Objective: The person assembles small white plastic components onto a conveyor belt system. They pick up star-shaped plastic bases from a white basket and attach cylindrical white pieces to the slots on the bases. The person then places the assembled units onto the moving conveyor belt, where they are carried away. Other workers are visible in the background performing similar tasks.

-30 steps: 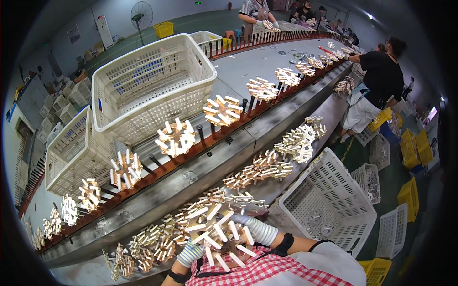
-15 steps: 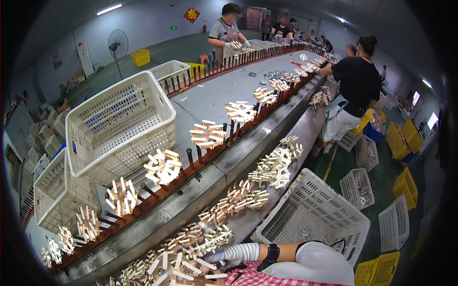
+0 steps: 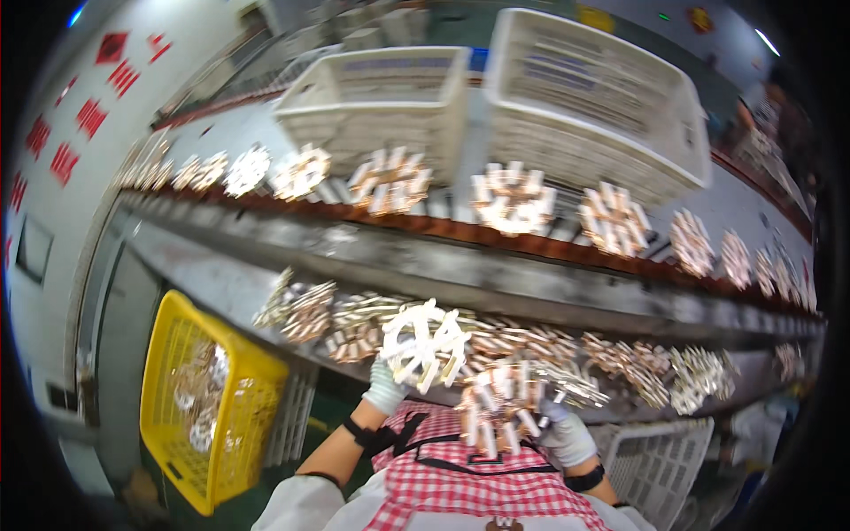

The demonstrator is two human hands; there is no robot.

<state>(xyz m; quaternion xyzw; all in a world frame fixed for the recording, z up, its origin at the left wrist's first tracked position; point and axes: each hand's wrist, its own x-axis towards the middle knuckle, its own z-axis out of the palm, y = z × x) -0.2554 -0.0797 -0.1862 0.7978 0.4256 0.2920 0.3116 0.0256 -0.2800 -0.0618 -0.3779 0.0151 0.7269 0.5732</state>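
A white, star-shaped cluster of spoked pieces point(image 3: 425, 343) was held up, face-on, in the gloved left hand point(image 3: 387, 386). A second bunch of pale and copper-toned pieces point(image 3: 498, 407), blurred and possibly similar, hung from the gloved right hand point(image 3: 563, 434).

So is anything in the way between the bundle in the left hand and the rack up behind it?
Nothing visible blocks it. The left hand holds the white bundle above loose pieces; a bare metal ledge separates it from the rack.
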